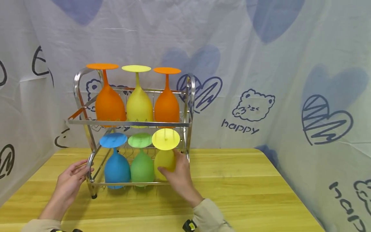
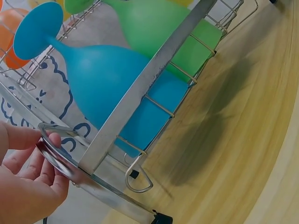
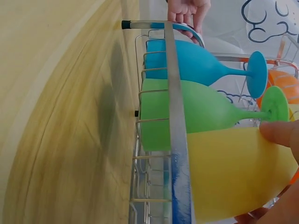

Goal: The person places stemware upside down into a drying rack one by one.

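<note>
My right hand (image 1: pixel 182 175) grips the bowl of an upside-down yellow goblet (image 1: pixel 166 140) at the right end of the lower shelf. Seen from the right wrist, that bowl lies just behind the shelf's front bar, its rim end hidden. My left hand (image 1: pixel 69 180) holds the curved left side rail of the two-tier metal rack (image 1: pixel 87 122), thumb and fingers about the rail in the left wrist view. Beside the yellow goblet, a green goblet (image 1: pixel 142 167) and a blue goblet (image 1: pixel 117 169) stand upside down on the same shelf.
On the upper shelf sit two orange goblets, a left one (image 1: pixel 110 104) and a right one (image 1: pixel 167 108), with another yellow goblet (image 1: pixel 139 104) between them, all inverted. The rack stands on a wooden table (image 1: pixel 232 180). A printed white curtain (image 1: pixel 232 74) hangs behind and at the sides.
</note>
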`<control>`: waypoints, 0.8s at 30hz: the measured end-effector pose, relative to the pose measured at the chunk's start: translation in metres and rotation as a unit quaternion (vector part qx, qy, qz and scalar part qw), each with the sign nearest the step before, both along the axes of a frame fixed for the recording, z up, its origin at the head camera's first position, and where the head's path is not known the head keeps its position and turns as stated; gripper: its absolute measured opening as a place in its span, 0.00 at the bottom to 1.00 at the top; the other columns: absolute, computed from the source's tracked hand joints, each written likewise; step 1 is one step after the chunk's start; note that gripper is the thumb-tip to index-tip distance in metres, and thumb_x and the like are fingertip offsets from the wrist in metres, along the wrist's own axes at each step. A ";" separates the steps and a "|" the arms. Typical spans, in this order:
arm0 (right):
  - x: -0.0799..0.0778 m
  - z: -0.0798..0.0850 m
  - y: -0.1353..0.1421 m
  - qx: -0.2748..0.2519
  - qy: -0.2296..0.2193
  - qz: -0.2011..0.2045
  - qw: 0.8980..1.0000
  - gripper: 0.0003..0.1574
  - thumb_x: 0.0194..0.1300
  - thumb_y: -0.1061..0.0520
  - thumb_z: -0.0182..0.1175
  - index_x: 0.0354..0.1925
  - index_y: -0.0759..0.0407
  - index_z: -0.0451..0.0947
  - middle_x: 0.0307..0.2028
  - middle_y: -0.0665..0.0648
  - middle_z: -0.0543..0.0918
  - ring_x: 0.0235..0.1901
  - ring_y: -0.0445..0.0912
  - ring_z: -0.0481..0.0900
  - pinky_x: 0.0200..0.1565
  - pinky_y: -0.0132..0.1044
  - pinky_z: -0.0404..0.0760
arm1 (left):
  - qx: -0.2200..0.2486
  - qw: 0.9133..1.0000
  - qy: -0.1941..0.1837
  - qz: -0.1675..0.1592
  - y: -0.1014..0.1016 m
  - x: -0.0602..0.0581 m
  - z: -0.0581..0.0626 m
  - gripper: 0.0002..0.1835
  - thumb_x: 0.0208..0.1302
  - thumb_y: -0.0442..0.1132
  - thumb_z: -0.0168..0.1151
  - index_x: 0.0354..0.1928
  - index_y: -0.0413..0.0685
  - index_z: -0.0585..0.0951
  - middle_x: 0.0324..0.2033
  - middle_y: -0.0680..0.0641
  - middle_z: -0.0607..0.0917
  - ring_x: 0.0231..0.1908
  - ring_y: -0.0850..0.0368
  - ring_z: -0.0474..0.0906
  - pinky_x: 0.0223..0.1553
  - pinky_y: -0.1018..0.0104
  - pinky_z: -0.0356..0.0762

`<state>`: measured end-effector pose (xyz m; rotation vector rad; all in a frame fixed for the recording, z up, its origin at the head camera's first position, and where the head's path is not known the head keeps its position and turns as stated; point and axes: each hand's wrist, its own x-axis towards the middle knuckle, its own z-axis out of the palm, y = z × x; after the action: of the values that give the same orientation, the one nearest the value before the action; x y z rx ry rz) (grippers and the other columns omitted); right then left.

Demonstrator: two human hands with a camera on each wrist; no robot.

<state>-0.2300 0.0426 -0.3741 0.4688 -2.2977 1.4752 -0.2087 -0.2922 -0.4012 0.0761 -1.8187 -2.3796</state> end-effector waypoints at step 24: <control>-0.018 -0.016 -0.015 0.040 -0.097 -0.055 0.993 0.50 0.61 0.56 0.66 0.70 0.74 0.51 0.62 0.77 0.61 0.60 0.67 0.65 0.62 0.59 0.66 | 0.056 0.995 0.083 -0.016 -0.003 -0.004 -0.011 0.13 0.66 0.27 0.58 0.44 0.56 0.81 0.39 0.56 0.84 0.39 0.63 0.83 0.43 0.77 0.78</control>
<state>-0.2476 0.0280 -0.3900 0.2235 -2.4961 1.4343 -0.2131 -0.2955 -0.4121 -0.1371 -1.6237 -2.4282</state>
